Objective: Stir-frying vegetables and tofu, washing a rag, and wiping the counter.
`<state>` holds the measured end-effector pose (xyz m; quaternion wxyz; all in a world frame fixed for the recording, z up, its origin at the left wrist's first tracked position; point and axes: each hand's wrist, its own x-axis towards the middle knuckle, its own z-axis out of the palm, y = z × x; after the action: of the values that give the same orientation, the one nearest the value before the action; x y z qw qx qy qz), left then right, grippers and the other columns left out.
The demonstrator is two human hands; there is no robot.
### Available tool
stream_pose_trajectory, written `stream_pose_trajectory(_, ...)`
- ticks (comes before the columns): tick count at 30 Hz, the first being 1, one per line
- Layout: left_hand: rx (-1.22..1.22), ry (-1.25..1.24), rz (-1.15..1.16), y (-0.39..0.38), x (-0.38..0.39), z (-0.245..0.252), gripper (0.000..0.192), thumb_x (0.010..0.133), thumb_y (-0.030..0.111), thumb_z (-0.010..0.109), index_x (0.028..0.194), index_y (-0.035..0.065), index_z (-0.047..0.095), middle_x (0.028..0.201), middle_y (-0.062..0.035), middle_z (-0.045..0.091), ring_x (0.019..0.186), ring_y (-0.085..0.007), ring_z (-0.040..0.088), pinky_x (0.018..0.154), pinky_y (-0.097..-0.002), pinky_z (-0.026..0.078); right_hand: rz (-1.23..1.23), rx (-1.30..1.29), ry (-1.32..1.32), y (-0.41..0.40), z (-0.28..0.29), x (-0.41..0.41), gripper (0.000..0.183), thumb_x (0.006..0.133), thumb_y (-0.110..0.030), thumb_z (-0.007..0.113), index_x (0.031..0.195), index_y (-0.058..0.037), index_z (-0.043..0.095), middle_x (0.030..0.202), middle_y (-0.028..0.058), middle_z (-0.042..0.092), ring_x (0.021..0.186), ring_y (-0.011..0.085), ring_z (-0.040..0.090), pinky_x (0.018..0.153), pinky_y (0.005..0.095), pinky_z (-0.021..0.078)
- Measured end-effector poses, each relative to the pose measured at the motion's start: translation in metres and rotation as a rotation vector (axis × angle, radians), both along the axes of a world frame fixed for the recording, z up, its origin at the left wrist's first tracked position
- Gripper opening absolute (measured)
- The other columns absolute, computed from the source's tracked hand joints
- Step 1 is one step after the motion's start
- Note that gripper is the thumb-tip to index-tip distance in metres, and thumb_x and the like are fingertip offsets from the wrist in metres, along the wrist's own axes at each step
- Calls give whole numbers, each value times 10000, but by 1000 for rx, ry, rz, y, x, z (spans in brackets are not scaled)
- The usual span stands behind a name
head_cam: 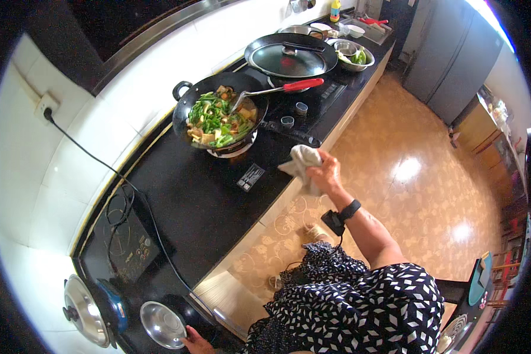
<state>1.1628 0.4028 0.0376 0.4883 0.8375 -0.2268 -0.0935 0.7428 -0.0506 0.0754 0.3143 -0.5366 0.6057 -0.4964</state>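
Observation:
My right hand (328, 176) grips a crumpled light-grey cloth (305, 163) at the counter's front edge, close to the end of the wok's black handle (298, 135). On the gas burner stands a black wok (181, 117) holding cooked green vegetables (210, 113) with brownish pieces. A metal spatula with a red handle (303, 85) rests in it, its handle leaning over the right rim. At the lower left, my left hand (198, 341) has its fingers at the rim of a shiny metal bowl (163, 325), which tilts to show its inside. Part of that hand is cut off by the frame.
A second wok under a glass lid (287, 59) sits behind the first. Beyond it are a metal basin with greens (358, 57) and a sink (374, 33). A black power cord (152, 212) crosses the counter near an induction cooker (128, 248). A lidded pot (86, 312) stands at lower left.

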Motion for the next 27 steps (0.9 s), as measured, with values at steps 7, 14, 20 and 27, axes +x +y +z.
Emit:
stream_pose_trajectory(7,143,210,168,-24,-83,51,334,922,249,560,1097,-36,570,919,-150,595,771,-231,498,750,-346,439,-24,-131,155,-115,30,-44,479,667,-122,681,1140,-117,609,1016,139,661,936,283,645,823,335,498)
stream_pose_trajectory(14,-623,1023,219,-31,-181,29,218,927,214,519,981,14,589,967,-135,608,906,-217,540,820,-324,439,351,-465,779,-235,13,1,197,689,-158,623,854,-56,585,814,162,619,790,338,612,677,435,471)
stream_pose_trajectory(20,-778,1121,430,-60,-250,61,202,915,170,537,976,-15,591,1030,-165,617,972,-251,558,931,-339,416,978,-430,1145,-249,9,19,170,614,-92,584,774,-82,639,779,119,643,758,281,624,661,361,487)
stream_pose_trajectory(27,-639,1149,519,-111,-287,100,227,926,178,522,1012,-26,570,1058,-147,601,1000,-247,531,959,-356,402,1246,-410,77,-279,-36,5,189,612,10,592,768,-69,664,842,128,658,826,274,632,710,328,497)
